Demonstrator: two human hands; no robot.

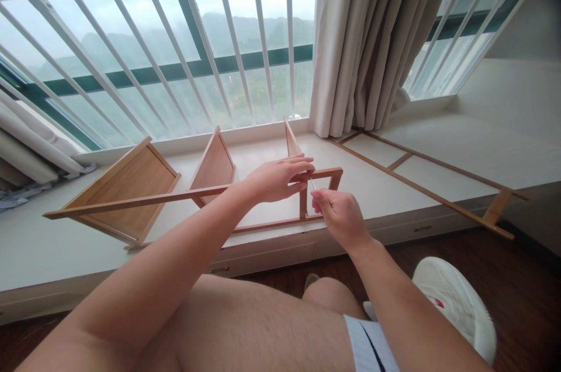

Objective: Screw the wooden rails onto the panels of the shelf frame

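Note:
A wooden shelf unit (pixel 131 185) lies on its side on the white window ledge (pixel 39 243), with three shelf panels standing up. My left hand (pixel 278 178) is closed round the top rail of its side frame (pixel 326 174), near the right end. My right hand (pixel 339 214) sits just below, pinching a thin metal tool (pixel 312 184) whose tip points up at the rail. It looks like a small hex key, too small to be sure.
A second wooden ladder-like side frame (pixel 432 185) lies flat on the ledge to the right. Beige curtains (pixel 372 39) hang at the back. White window bars (pixel 175 39) run behind the ledge. My bare knees and a white slipper (pixel 456 302) rest over the dark wooden floor.

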